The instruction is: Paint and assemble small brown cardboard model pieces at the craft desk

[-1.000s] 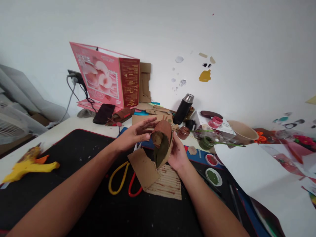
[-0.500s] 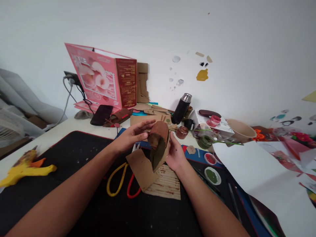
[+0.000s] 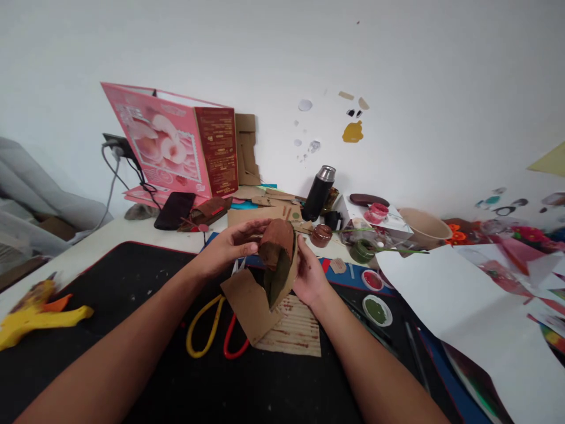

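Note:
Between my hands, above the mat, is a curved cardboard piece [image 3: 279, 241] painted reddish brown on its upper part and dark green inside. My left hand [image 3: 233, 242] has its fingers along the far left edge of the brown part, with the thumb at its near side. From the right, my right hand [image 3: 310, 275] grips the piece, its fingers partly hidden behind the cardboard. Below lie a plain cardboard scrap [image 3: 251, 309] and a ribbed scrap [image 3: 293, 330] smeared with brown. Scissors with one yellow handle [image 3: 204, 330] and one red handle stick out from under the plain scrap.
A yellow glue gun [image 3: 42, 318] lies at left on the black mat [image 3: 128, 294]. To the right are a green paint dish [image 3: 376, 310], a red one [image 3: 372, 280] and white paper [image 3: 468, 306]. Behind stand a black flask [image 3: 318, 194], paint jars [image 3: 321, 235] and a pink box [image 3: 168, 141].
My left fingers have come in against the brown part; they stood more apart from it before. The whole view has shifted slightly, and the right hand keeps its hold.

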`<state>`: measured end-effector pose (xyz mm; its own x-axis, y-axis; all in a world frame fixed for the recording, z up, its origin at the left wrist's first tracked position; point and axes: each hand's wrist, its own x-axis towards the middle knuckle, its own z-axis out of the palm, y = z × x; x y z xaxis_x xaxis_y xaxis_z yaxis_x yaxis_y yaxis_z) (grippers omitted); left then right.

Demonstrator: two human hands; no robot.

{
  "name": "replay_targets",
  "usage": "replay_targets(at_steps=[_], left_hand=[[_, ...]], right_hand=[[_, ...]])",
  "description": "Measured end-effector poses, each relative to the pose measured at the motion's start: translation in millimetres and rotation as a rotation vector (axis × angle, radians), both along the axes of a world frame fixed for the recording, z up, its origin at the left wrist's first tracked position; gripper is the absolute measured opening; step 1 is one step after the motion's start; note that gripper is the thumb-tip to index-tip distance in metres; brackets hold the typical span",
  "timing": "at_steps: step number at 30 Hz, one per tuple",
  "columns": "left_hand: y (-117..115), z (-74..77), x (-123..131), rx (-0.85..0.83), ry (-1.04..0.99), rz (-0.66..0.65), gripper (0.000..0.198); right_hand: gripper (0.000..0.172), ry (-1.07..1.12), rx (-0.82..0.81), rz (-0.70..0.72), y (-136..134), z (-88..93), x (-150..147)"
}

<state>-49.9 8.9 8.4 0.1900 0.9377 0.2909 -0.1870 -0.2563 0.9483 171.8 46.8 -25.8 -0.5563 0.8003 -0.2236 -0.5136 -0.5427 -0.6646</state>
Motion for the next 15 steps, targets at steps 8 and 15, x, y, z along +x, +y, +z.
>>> replay_targets(at_steps=[8,15], left_hand=[[-3.4,3.5,0.7,-0.081,-0.036,-0.007,0.066],[-0.3,0.2,-2.5,-0.084,-0.02,-0.024,0.069]], right_hand=[[0.042,0.002,0.043,0.053,2.0,-3.8,-0.7],[0.049,-0.061,0.056,0.037,4.3,-8.2,-2.4]])
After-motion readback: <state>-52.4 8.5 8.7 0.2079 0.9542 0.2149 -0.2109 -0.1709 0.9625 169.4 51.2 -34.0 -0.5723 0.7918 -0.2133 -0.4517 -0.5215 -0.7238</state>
